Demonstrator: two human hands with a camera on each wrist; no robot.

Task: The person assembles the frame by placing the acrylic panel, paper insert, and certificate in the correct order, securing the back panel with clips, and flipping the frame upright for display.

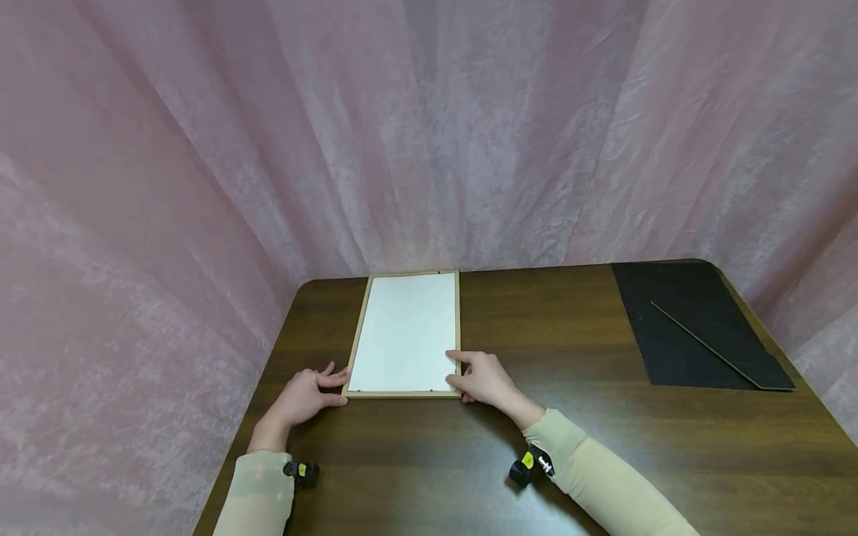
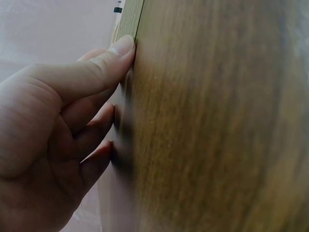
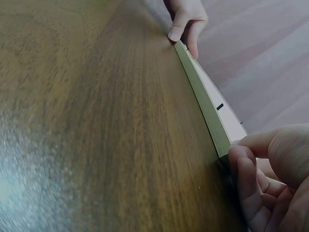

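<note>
A light wooden picture frame (image 1: 458,313) with a white sheet inside lies flat on the dark wooden table (image 1: 570,447), at the back left. My left hand (image 1: 308,394) grips its near left corner: the thumb (image 2: 104,63) presses the frame's edge (image 2: 131,17) and the other fingers curl beside it. At the near right corner my right hand (image 1: 482,380) holds on, with the index finger lying along the right rail. In the right wrist view the frame's near edge (image 3: 203,104) runs from my right fingers (image 3: 251,183) to my left hand (image 3: 186,19).
A black backing board (image 1: 684,327) lies at the table's back right, with a thin stick (image 1: 704,344) across it. Pink cloth (image 1: 429,134) hangs close round the back and both sides. The table's left edge (image 1: 268,372) runs just beside my left hand.
</note>
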